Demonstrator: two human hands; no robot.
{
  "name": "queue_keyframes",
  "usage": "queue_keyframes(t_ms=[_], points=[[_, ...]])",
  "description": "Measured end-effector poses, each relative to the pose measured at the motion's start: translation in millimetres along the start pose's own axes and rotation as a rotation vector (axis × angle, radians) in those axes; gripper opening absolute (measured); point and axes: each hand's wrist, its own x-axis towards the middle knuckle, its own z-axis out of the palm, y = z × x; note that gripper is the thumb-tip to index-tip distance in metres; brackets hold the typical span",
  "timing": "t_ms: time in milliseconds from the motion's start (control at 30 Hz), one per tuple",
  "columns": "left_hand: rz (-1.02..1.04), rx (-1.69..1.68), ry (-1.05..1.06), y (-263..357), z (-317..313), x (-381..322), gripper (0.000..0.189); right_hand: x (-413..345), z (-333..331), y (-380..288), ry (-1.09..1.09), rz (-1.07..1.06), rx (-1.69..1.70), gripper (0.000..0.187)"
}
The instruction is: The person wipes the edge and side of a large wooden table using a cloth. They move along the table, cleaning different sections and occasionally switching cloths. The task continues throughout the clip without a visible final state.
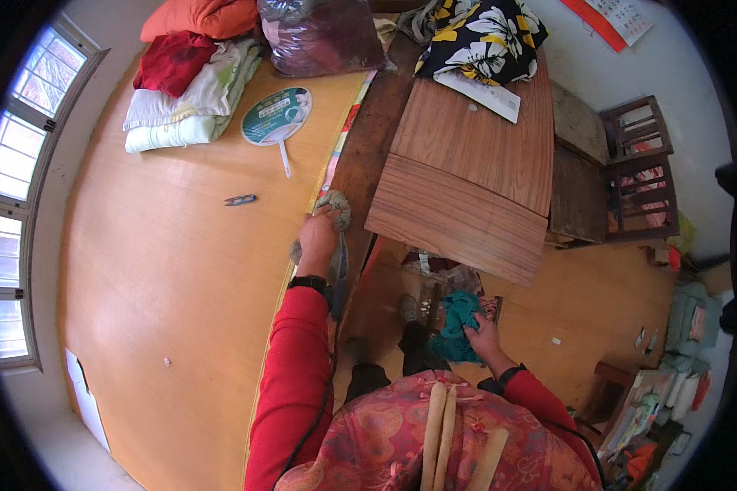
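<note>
My left hand (318, 238) grips a bunched grey-green cloth (336, 202) at the edge of a bed-like platform covered with a tan mat (178, 258). Part of that cloth hangs over the dark wooden rail (368, 153). Lower and to the right, my right hand (486, 339) holds a crumpled teal cloth (460, 310) above the floor. Its lower end looks frayed or fluffy and hangs near my legs. On the mat, beyond my left hand, lie small thread snips (239, 200) and a hand fan (277, 116) that bears writing.
Folded cloths (178, 116) and a plastic-wrapped bundle (322, 37) sit at the mat's far end. A wood-grain table (467, 184) holds a black floral bag (482, 40). Two dark wooden chairs (642, 196) stand beside it. Another bundle (445, 270) lies below the table's near edge.
</note>
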Motion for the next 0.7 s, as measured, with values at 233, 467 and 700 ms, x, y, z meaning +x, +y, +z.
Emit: queue_keyframes(t_ms=[233,467,700], points=[[0.063,0.073,-0.228,5.9,-30.6,-181.9,0.03,-3.1,9.3,10.1,-0.065,0.106,0.088,0.043],[0.147,0.11,-0.353,23.8,-34.4,-197.1,0.037,3.1,26.7,5.2,-0.028,0.204,0.043,0.041],[0.115,-0.008,-0.147,45.5,16.9,-68.8,0.03,-0.4,8.0,-18.0,-0.104,0.122,-0.019,0.041]])
